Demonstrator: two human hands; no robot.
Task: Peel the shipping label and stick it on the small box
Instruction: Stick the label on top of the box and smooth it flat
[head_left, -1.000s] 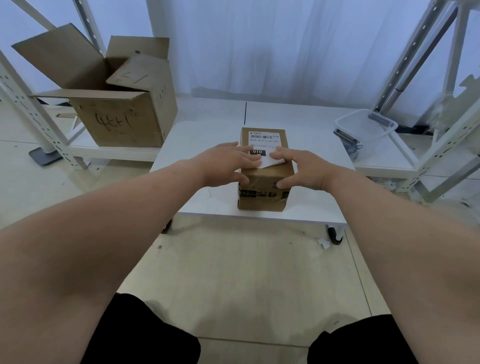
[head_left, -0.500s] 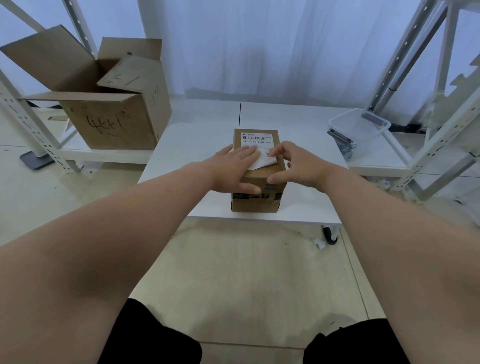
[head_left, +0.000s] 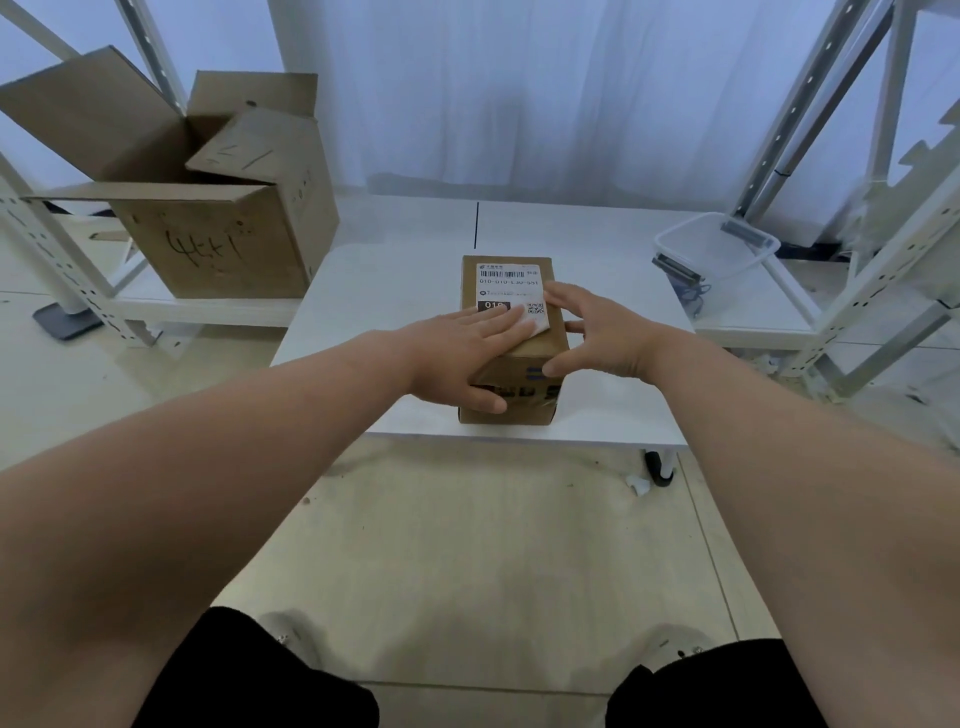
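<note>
Pressing flat, left hand (head_left: 462, 353) covers near end of label (head_left: 506, 283) atop box (head_left: 524, 415) on table (head_left: 374, 291); its long axis runs away from person. Right hand (head_left: 602, 338), fingers spread, grasping nothing, lies nearest the lifted near-right corner.

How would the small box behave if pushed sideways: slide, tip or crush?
Probably slides, not tips: the small box sits flat on the smooth white table. Likely stiff: its top shows no dent under the left hand.

a white table (head_left: 395, 291) stands on a pale floor (head_left: 467, 545) between metal racks (head_left: 813, 85), white curtains (head_left: 519, 93) behind.
</note>
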